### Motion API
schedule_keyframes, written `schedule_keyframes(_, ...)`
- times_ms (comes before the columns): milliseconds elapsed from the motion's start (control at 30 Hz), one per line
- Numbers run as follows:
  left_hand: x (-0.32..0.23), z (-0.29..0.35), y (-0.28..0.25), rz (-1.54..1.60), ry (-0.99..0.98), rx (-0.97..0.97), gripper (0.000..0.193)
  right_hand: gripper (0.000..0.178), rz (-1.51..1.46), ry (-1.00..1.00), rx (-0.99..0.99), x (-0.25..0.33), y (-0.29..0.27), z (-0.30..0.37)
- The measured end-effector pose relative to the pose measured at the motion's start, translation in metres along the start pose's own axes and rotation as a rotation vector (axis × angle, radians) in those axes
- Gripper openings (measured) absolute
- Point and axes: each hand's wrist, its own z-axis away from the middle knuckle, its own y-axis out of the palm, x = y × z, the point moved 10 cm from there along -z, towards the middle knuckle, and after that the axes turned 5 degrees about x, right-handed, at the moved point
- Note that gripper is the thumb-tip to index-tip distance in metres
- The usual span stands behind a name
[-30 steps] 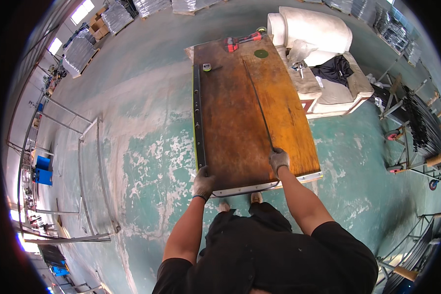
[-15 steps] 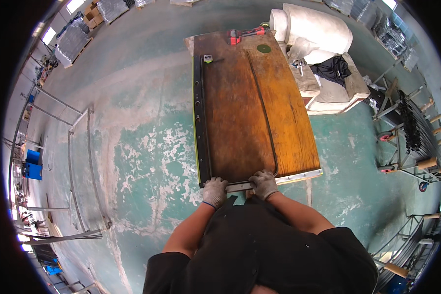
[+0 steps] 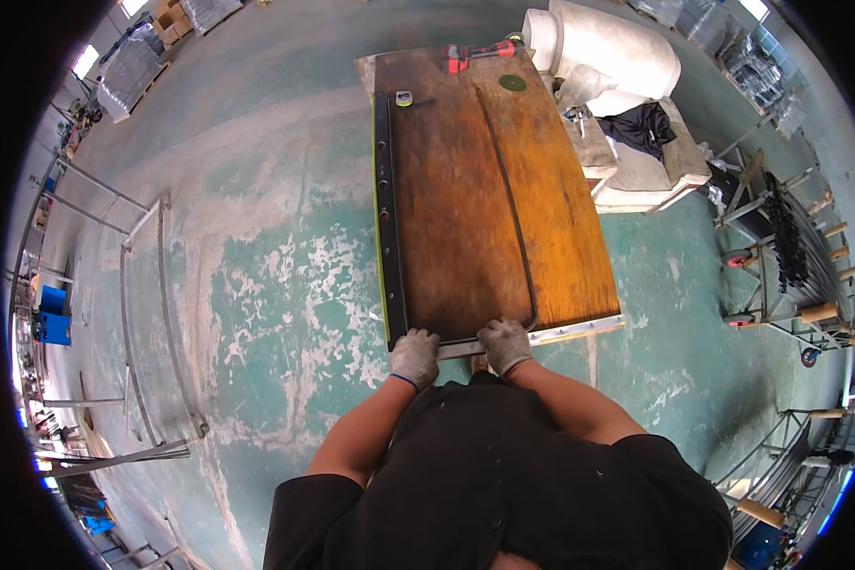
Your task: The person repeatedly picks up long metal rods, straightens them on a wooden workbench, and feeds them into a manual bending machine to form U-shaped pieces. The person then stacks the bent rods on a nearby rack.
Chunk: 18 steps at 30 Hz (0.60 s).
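Observation:
A long wooden tabletop point(image 3: 465, 209) stretches away from me. A thin metal rod point(image 3: 508, 199) runs down its middle and bends left along the near edge. My left hand point(image 3: 415, 357) and my right hand point(image 3: 505, 344), both in grey gloves, are closed side by side on that bent near end at the table's edge. A black metal bar with holes point(image 3: 387, 218) lies along the left edge, its near end just beside my left hand.
At the far end lie a red drill point(image 3: 465, 57), a green disc point(image 3: 512, 83) and a small tape measure point(image 3: 404, 98). White sacks point(image 3: 603, 52) with a black cloth point(image 3: 641, 128) stand far right. A pipe rack point(image 3: 788, 237) stands right; metal frames point(image 3: 152, 313) lie left.
My hands, a second ago spread wide on the table's near edge, have come together near its left corner. My body has shifted closer to the table.

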Motion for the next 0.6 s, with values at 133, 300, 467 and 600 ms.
schedule_keyframes(133,0.000,0.006,0.003,0.028,0.005,-0.028,0.030,0.007,-0.113,0.020,-0.003,-0.005,-0.019,0.006)
schedule_keyframes(300,0.000,0.007,0.004,0.070,0.002,-0.028,0.030,0.026,-0.007,0.846,-0.108,-0.120,-0.033,0.040)
schedule_keyframes(467,-0.002,-0.029,-0.019,0.569,-0.048,-0.051,0.033,0.043,-0.449,1.075,0.066,-0.176,-0.010,0.041)
schedule_keyframes(600,-0.053,-0.026,-0.106,0.804,0.083,-0.224,0.038,0.035,-1.016,0.812,-0.018,-0.135,-0.057,0.032)
